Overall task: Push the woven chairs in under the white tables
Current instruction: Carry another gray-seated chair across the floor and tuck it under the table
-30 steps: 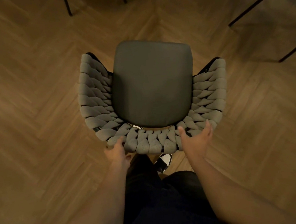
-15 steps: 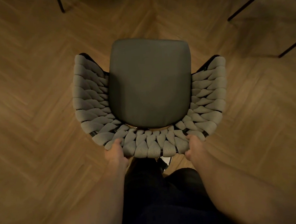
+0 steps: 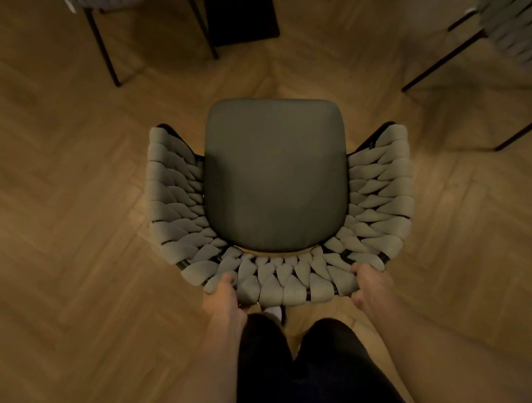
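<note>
The woven chair (image 3: 277,197) has a pale grey-beige back of thick braided cord, looped in a plaited pattern over a black frame, around a plain dark grey-green seat cushion (image 3: 276,174). Beneath it the floor (image 3: 49,222) is warm honey-brown wood laid in herringbone. Beyond the chair stand thin black legs (image 3: 101,45) and a black base (image 3: 239,9) — to its right, a second chair (image 3: 515,8) shows the same grey weave on black legs. The person's trousers (image 3: 310,375) are black.
</note>
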`<action>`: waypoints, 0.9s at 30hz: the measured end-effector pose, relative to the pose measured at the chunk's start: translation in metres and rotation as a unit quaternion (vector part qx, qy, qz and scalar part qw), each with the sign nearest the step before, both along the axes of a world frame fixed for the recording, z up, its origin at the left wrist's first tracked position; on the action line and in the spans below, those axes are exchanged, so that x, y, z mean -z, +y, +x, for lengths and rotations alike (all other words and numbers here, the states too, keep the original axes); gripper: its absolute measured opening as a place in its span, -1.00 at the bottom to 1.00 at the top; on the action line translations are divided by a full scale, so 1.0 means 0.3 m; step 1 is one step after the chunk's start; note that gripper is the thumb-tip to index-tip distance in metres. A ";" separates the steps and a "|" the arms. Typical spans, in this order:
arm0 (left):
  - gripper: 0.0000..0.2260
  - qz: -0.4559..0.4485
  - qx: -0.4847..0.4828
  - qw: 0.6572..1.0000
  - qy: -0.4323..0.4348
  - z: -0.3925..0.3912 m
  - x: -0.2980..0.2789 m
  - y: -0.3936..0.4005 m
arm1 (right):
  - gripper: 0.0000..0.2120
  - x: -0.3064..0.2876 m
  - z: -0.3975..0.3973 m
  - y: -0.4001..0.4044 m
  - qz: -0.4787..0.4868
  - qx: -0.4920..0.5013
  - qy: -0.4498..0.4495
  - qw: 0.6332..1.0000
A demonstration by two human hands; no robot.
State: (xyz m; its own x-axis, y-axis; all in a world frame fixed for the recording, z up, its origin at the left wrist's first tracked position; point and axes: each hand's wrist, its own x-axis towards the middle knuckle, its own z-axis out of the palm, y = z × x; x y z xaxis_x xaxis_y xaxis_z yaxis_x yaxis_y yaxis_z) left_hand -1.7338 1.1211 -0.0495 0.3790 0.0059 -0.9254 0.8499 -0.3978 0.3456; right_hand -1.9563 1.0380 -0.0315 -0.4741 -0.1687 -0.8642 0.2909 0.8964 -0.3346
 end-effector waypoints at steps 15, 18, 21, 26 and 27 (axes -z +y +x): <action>-0.50 -0.012 0.000 1.000 0.025 0.153 0.013 -0.724 | -0.56 0.083 0.117 -0.786 -0.012 -0.086 0.008 0.996; -0.53 0.000 0.000 1.000 0.026 0.171 0.012 -0.864 | -0.61 0.082 0.136 -0.954 -0.007 -0.102 -0.008 0.995; -0.53 0.008 -0.002 1.000 0.028 0.202 0.029 -1.005 | -0.62 0.095 0.158 -1.109 -0.026 -0.111 -0.009 0.993; -0.63 -0.007 0.001 0.999 0.046 0.246 0.029 -1.224 | -0.49 0.093 0.202 -1.351 -0.049 -0.124 -0.016 0.991; -0.66 -0.007 0.005 0.999 0.046 0.254 0.029 -1.258 | -0.48 0.093 0.211 -1.387 -0.053 -0.124 -0.019 0.991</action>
